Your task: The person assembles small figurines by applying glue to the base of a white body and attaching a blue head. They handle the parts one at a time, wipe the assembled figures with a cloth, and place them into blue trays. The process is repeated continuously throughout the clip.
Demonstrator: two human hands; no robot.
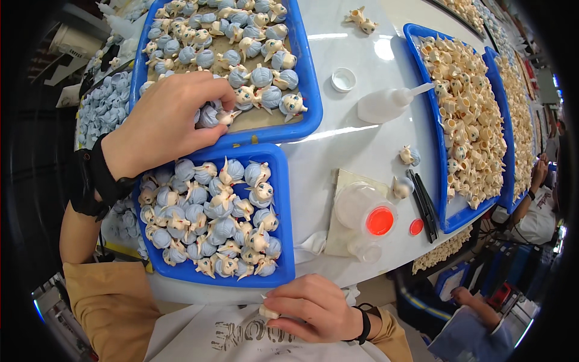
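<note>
My left hand [169, 117] reaches over the near edge of a large blue tray [311, 78]. Its thumb and fingers pinch a small figurine head [224, 117] with pale blue hair and a cream face. Rows of similar heads cover much of that tray's tan lining. Closer to me, a smaller blue tray [283, 211] is heaped with more blue-haired heads [220, 226]. My right hand [316, 308] is in front of my apron, closed around a small cream piece [269, 312] with a pointed tip; the fingers hide part of it.
To the right are a white squeeze bottle [381, 106], a round white cap [344, 79], a clear jar with an orange-red centre [379, 221], and black tweezers [424, 205]. Farther right, a blue tray [443, 181] holds cream pieces. A co-worker's arm [537, 181] shows at the far right.
</note>
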